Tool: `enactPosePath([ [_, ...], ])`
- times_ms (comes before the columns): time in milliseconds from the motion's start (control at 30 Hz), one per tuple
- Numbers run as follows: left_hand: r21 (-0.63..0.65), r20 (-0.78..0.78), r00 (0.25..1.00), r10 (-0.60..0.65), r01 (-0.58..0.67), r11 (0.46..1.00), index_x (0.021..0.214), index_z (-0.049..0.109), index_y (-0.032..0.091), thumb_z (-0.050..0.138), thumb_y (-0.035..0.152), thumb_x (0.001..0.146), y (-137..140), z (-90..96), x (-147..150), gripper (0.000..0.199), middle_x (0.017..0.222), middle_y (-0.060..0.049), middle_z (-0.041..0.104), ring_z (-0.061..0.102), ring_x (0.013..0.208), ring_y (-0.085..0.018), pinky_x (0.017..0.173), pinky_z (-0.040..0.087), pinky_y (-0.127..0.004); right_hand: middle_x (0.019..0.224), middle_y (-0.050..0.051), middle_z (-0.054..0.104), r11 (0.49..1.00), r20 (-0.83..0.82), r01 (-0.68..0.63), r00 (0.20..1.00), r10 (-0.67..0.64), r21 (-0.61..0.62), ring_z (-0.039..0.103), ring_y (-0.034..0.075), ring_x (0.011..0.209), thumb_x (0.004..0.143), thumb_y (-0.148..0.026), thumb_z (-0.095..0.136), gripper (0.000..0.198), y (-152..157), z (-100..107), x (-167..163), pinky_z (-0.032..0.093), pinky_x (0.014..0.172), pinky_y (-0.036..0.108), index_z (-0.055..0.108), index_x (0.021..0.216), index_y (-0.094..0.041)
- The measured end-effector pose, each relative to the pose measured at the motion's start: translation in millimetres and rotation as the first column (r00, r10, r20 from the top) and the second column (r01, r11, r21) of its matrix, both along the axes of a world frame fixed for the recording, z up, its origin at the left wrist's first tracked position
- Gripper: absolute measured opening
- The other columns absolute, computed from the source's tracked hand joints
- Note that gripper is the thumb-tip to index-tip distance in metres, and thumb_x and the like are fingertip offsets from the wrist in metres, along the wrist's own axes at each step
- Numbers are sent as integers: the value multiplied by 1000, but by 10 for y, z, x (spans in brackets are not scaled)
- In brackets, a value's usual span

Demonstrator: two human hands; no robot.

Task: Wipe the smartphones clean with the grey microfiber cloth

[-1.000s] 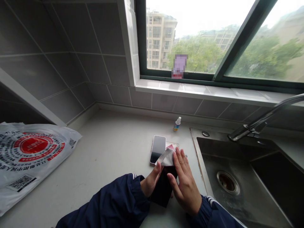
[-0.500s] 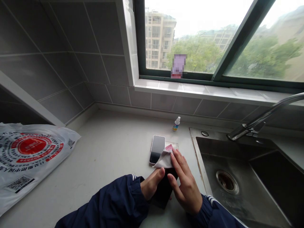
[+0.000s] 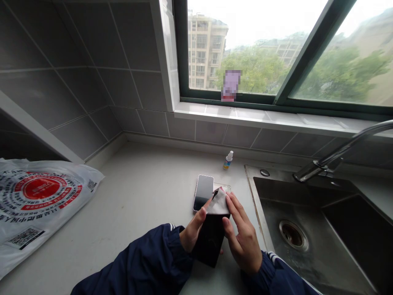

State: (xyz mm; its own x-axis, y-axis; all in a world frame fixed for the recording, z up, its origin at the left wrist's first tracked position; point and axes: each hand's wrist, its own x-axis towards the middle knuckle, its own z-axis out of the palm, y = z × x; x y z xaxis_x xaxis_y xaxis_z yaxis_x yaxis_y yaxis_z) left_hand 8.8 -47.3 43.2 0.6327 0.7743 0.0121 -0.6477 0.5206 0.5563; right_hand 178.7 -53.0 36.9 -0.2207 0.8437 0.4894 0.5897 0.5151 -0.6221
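left hand (image 3: 192,231) grips dark flat device (image 3: 210,241); right hand (image 3: 245,237) touches grey cloth (image 3: 219,204) at device's 12 o'clock end, clasped or not cannot tell. from cloth: pale-rimmed phone (image 3: 204,190) 10 o'clock, small bottle (image 3: 227,161) 12.

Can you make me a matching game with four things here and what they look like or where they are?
1. Cloth
2. Small bottle
3. Plastic bag
4. Flat slab

A. Whitish, with a red circle
B. Black, held in the left hand
C. Light grey, at the right hand's fingers
D. Standing upright, left of the sink

Pairs: 1-C, 2-D, 3-A, 4-B
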Motion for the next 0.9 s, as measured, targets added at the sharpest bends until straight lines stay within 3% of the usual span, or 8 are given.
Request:
enactPosePath([
  [167, 11, 91, 995, -44, 43, 999, 152, 22, 34, 38, 63, 92, 89, 12, -1, 69, 134, -16, 55, 68, 90, -26, 60, 60, -38, 154, 6, 38, 999, -113, 47, 992, -49, -23, 39, 31, 140, 100, -29, 42, 50, 2, -9, 0, 39, 113, 53, 39, 149, -25],
  [433, -64, 152, 988, -17, 27, 998, 149, 27, 33, 38, 67, 90, 97, 97, -6, 70, 133, -17, 55, 69, 90, -29, 61, 59, -44, 148, 6, 46, 997, -232, 63, 970, -72, -44, 42, 29, 138, 100, -29, 43, 44, 35, -28, 18, 39, 113, 53, 47, 144, -26],
  [667, -145, 138, 988, 73, -53, 988, 150, 24, 31, 36, 61, 94, 127, 139, -32, 64, 131, -16, 58, 66, 103, -33, 78, 55, -59, 157, 6, 33, 994, -244, -35, 970, 7, -108, 32, 30, 144, 101, -29, 43, 49, -6, -90, -16, 32, 116, 56, 38, 150, -24],
  [900, -228, 127, 984, 123, -92, 969, 148, 34, 24, 32, 59, 96, 153, 57, -15, 63, 122, -15, 65, 67, 100, -30, 84, 54, -52, 160, 5, 24, 985, -187, -132, 976, 110, -110, 23, 28, 147, 101, -28, 41, 52, -38, -101, -48, 26, 118, 55, 32, 153, -24],
])
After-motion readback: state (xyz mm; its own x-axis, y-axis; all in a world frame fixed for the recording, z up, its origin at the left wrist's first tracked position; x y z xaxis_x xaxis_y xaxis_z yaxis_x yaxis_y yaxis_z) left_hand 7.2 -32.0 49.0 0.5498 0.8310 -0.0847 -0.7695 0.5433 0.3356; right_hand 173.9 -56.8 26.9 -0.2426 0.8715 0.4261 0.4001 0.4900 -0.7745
